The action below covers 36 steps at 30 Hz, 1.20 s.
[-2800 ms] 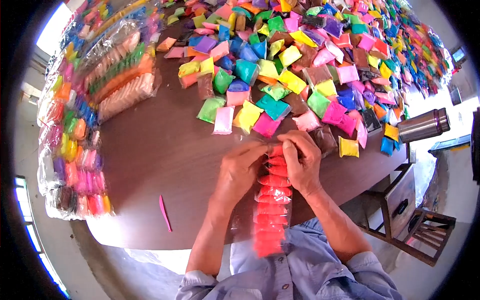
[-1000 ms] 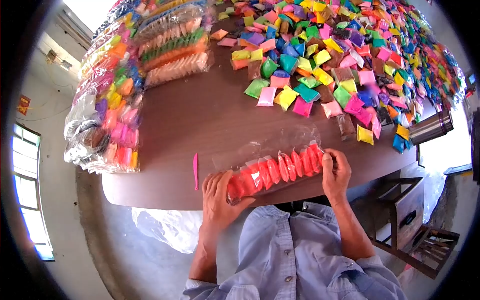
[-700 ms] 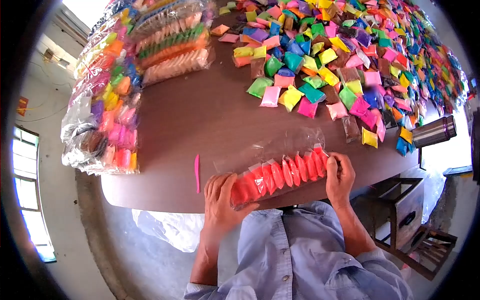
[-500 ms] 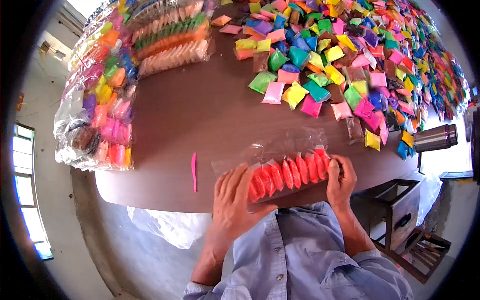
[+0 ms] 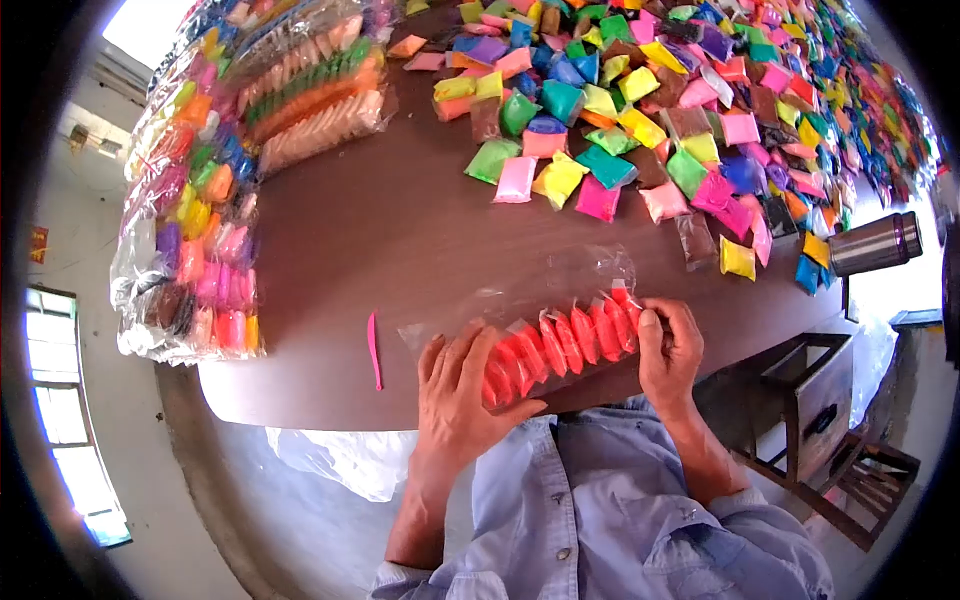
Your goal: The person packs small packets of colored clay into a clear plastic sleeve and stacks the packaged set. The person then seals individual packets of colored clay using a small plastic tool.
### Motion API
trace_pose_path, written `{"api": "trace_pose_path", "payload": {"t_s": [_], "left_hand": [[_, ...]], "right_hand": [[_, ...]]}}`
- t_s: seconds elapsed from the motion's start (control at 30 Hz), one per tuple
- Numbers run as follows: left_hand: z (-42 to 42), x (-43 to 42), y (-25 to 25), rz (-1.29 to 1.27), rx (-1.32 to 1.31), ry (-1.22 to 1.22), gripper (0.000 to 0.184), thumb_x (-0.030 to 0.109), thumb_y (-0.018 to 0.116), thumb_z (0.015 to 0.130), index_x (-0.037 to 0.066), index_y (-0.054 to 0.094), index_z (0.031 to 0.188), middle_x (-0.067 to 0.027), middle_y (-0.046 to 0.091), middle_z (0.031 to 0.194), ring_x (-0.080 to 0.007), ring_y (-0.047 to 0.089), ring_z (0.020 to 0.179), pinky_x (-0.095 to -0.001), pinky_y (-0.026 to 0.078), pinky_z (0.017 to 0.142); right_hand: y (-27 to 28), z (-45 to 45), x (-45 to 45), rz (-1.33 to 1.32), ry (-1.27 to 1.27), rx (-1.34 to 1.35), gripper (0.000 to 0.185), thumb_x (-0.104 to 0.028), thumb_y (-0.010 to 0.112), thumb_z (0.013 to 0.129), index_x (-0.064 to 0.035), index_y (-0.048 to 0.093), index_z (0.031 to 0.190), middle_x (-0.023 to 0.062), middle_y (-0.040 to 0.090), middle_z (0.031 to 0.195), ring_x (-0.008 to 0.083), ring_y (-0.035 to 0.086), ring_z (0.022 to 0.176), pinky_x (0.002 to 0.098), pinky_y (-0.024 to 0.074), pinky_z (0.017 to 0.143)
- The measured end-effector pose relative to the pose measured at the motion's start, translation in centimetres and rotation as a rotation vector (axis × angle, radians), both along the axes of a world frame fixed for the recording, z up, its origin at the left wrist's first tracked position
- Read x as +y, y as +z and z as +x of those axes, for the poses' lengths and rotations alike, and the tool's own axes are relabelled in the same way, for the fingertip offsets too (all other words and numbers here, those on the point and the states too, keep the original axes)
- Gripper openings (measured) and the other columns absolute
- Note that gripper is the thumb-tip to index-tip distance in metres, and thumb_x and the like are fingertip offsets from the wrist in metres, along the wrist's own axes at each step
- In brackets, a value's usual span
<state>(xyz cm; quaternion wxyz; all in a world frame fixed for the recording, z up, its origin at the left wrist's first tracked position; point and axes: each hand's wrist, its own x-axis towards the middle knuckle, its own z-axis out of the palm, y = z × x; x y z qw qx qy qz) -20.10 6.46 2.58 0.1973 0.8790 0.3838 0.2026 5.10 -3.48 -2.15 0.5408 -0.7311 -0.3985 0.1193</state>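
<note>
A row of several red packets (image 5: 570, 342) lies in a clear plastic bag (image 5: 590, 262) near the table's front edge. My left hand (image 5: 462, 392) holds the left end of the row, fingers over the far side and thumb stretched along the near side. At the other end, my right hand (image 5: 670, 355) grips the last packet and the bag between thumb and bent fingers. Loose clear film of the bag spreads beyond the packets. To the left of my left hand, a thin pink plastic knife (image 5: 375, 350) lies on the table.
A big heap of loose colourful packets (image 5: 620, 120) covers the table's far right. Filled clear bags (image 5: 200, 230) line the left edge, and bagged rows (image 5: 320, 130) lie at the back left. A steel flask (image 5: 875, 245) is at right, above a wooden stool (image 5: 815, 410).
The view has turned slightly, so the table's contents appear shifted. Both hands stay at the ends of the red row, with only slight finger movement.
</note>
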Motion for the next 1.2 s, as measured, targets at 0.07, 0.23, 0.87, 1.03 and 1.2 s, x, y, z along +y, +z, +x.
{"api": "trace_pose_path", "payload": {"t_s": [0.07, 0.23, 0.87, 1.03, 1.2], "left_hand": [[0.8, -0.2, 0.5, 0.022, -0.001, 0.004, 0.096, 0.042, 0.099, 0.067, 0.002, 0.058, 0.144, -0.0195, 0.063, 0.144, -0.0357, 0.06, 0.134, -0.0563, 0.037, 0.121], [3.1, 0.2, -0.3, -0.015, 0.007, -0.017, 0.093, 0.041, 0.098, 0.069, 0.001, 0.059, 0.143, -0.0195, 0.065, 0.142, -0.0354, 0.061, 0.133, -0.0549, 0.038, 0.121], [5.8, 0.2, 0.0, 0.001, 0.047, -0.098, 0.087, 0.038, 0.101, 0.064, 0.004, 0.066, 0.136, -0.0166, 0.071, 0.131, -0.0393, 0.064, 0.127, -0.0535, 0.043, 0.117], [5.3, 0.3, -0.7, -0.043, 0.015, -0.116, 0.079, 0.045, 0.097, 0.069, 0.003, 0.068, 0.129, -0.0163, 0.073, 0.123, -0.0366, 0.068, 0.117, -0.0539, 0.046, 0.112], [7.0, 0.0, 1.4, 0.047, 0.033, -0.109, 0.084, 0.045, 0.098, 0.068, 0.003, 0.066, 0.134, -0.017, 0.072, 0.127, -0.0375, 0.067, 0.12, -0.0537, 0.046, 0.113]], "right_hand": [[0.1, 0.0, 0.0, 0.012, 0.006, -0.024, 0.013, -0.008, 0.066, 0.103, 0.0017, 0.072, 0.109, 0.0121, 0.07, 0.1, 0.0201, 0.068, 0.087, 0.0324, 0.0539, 0.077], [0.0, 0.2, 0.1, 0.055, 0.023, -0.05, 0.011, -0.007, 0.068, 0.101, 0.0014, 0.073, 0.107, 0.0128, 0.072, 0.1, 0.0216, 0.069, 0.084, 0.032, 0.0546, 0.075], [0.7, -0.1, 0.2, 0.064, 0.024, 0.087, 0.012, -0.01, 0.072, 0.099, -0.0004, 0.074, 0.106, 0.0146, 0.072, 0.098, 0.0289, 0.072, 0.084, 0.0364, 0.0571, 0.074], [0.2, 0.1, 0.3, 0.077, 0.033, 0.028, 0.012, -0.01, 0.072, 0.099, -0.0008, 0.073, 0.106, 0.0152, 0.073, 0.099, 0.0302, 0.073, 0.085, 0.0378, 0.0578, 0.075], [0.5, 0.1, 0.2, 0.085, 0.034, 0.013, 0.012, -0.01, 0.071, 0.099, -0.0007, 0.073, 0.106, 0.0155, 0.073, 0.098, 0.0309, 0.073, 0.085, 0.0389, 0.0581, 0.075]]}}
